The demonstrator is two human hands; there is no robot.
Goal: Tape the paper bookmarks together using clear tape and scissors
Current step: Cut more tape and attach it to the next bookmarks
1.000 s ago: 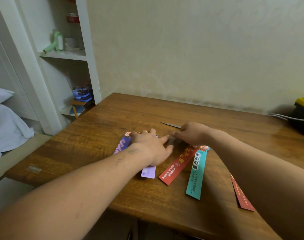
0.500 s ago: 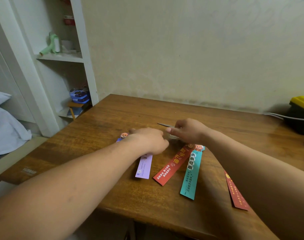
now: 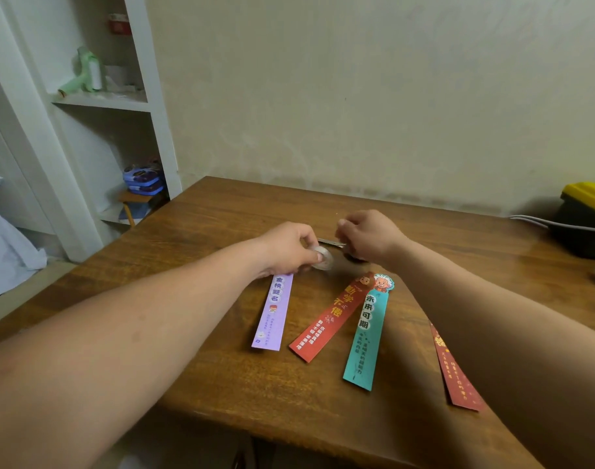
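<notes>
Several paper bookmarks lie on the wooden table [image 3: 221, 211]: a purple bookmark [image 3: 273, 313], a red bookmark [image 3: 330, 318], a teal bookmark [image 3: 369, 333] and a dark red bookmark [image 3: 453, 370] partly under my right forearm. My left hand [image 3: 289, 247] grips a small roll of clear tape [image 3: 323, 258] just above the purple bookmark's top. My right hand [image 3: 367, 236] hovers close beside the roll with its fingers curled, pinching at the tape's end. The scissors [image 3: 330, 242] lie behind the hands, only the blades showing.
A black and yellow box [image 3: 585, 218] with a white cable [image 3: 533, 221] stands at the table's far right. A white shelf unit [image 3: 120, 106] with small items stands to the left, beside a bed with white bedding [image 3: 5, 252].
My left hand left the purple bookmark and picked up the tape roll. My right hand rose from the table and came to the roll. The camera shifted slightly.
</notes>
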